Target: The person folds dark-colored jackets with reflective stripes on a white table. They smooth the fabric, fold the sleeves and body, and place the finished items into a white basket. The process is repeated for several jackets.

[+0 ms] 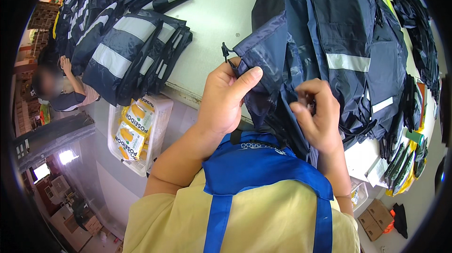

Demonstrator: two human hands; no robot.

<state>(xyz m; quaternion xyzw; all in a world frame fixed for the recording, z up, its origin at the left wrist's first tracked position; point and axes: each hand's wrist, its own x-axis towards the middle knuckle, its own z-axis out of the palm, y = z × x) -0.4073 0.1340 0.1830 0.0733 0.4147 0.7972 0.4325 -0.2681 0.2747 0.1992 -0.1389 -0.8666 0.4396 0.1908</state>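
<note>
A dark navy rain jacket (346, 29) with a silver reflective strip lies spread on the table in front of me. My left hand (226, 90) pinches its hem between thumb and fingers, lifting that edge off the table. A black cord stopper (225, 51) sticks out beside the left fingers. My right hand (318, 112) hovers over the jacket's near part, fingers curled in toward the thumb. What lies between those fingers, if anything, is hidden and slightly blurred.
Folded dark garments with reflective strips (113, 60) are piled at the left of the white table (212, 17). Below them stands a white basket (162, 130) of yellow packages. More dark garments (409, 13) lie at the right. A person (70, 83) is at the far left.
</note>
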